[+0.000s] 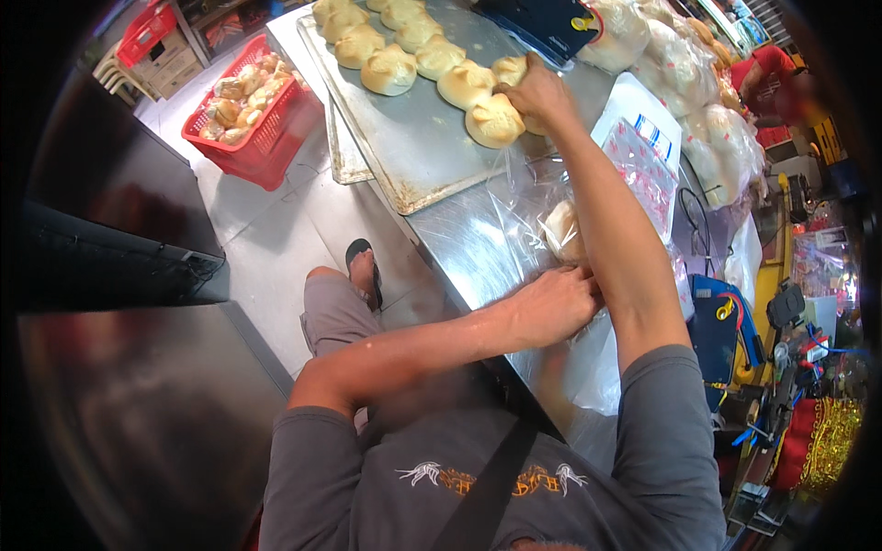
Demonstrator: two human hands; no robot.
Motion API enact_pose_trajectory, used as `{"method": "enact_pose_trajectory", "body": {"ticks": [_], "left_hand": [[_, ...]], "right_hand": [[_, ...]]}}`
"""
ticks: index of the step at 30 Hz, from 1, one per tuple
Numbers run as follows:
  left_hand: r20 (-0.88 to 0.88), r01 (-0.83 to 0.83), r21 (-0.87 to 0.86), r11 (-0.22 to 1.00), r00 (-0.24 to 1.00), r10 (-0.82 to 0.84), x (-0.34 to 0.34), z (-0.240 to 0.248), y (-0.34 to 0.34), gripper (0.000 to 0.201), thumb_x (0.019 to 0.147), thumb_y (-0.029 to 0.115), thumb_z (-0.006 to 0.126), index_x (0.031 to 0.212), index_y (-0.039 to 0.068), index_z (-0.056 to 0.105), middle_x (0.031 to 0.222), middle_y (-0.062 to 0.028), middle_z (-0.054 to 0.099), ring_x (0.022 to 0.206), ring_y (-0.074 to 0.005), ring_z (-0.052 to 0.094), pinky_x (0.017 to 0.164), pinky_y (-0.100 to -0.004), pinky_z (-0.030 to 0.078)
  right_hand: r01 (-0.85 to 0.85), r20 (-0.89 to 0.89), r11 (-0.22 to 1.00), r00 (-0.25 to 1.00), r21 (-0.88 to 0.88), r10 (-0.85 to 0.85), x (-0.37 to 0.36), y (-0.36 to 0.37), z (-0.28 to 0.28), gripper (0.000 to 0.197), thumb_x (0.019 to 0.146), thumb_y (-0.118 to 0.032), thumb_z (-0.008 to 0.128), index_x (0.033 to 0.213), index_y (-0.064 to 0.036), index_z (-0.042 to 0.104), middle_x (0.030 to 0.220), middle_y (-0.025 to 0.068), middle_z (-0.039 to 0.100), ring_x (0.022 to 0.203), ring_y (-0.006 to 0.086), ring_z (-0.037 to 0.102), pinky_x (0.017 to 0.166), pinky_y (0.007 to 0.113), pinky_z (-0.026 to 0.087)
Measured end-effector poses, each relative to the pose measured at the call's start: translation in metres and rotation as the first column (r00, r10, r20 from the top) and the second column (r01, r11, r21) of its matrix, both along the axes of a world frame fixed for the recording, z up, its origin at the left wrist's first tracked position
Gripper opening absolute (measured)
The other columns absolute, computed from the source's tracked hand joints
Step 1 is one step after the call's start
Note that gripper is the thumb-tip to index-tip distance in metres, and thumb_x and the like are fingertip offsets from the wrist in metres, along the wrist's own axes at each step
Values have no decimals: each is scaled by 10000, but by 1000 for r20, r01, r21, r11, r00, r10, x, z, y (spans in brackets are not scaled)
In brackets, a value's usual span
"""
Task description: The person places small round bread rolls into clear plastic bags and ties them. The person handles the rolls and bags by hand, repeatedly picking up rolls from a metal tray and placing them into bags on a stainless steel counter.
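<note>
Round golden bread rolls lie in rows on a worn metal baking tray. My right hand reaches over the tray's right side, its fingers closed about a bread roll at the end of the rows; another roll sits just by its fingertips. Nearer to me, my left hand is closed at a clear plastic bag on the steel table. Inside the bag a bread roll shows. My right forearm crosses in front and hides the left fingertips.
Bagged rolls fill a red plastic crate on the tiled floor to the left. Large plastic bags of bread are piled at the far right. A pack of printed plastic bags lies beside my right forearm. Another person stands at the far right.
</note>
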State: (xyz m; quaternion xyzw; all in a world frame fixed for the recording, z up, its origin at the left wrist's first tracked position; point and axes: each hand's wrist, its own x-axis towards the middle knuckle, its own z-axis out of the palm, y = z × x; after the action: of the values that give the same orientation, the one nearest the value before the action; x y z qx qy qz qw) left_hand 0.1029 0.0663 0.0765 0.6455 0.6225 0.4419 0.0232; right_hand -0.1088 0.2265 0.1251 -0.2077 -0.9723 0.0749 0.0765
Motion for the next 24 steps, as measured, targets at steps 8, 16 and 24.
{"method": "enact_pose_trajectory", "body": {"ticks": [8, 16, 24], "left_hand": [[-57, -76, 103, 992, 995, 82, -1, 0, 2, 171, 778, 76, 702, 935, 13, 724, 1027, -112, 666, 1041, -308, 647, 833, -401, 591], [302, -139, 263, 955, 952, 55, -12, 9, 11, 390, 808, -80, 649, 1171, 35, 734, 1186, -129, 710, 842, -267, 704, 779, -363, 588], [277, -54, 92, 994, 960, 27, -33, 60, 24, 594, 792, -43, 671, 1384, -8, 629, 1366, -192, 660, 733, -197, 650, 739, -310, 566]], "right_hand": [[55, -161, 940, 980, -337, -115, -3, 24, 8, 933, 731, -609, 869, 1443, -66, 604, 1322, 196, 719, 1242, 357, 682, 1029, 451, 546], [-333, -335, 896, 914, -295, 229, 177, 45, 99, 862, 763, -506, 898, 1469, -111, 600, 1268, 171, 739, 1091, 281, 741, 951, 392, 571], [-200, -378, 889, 925, -413, 33, 360, 18, 57, 763, 772, -254, 920, 1402, -33, 551, 1172, 142, 730, 1071, 264, 724, 946, 396, 572]]}}
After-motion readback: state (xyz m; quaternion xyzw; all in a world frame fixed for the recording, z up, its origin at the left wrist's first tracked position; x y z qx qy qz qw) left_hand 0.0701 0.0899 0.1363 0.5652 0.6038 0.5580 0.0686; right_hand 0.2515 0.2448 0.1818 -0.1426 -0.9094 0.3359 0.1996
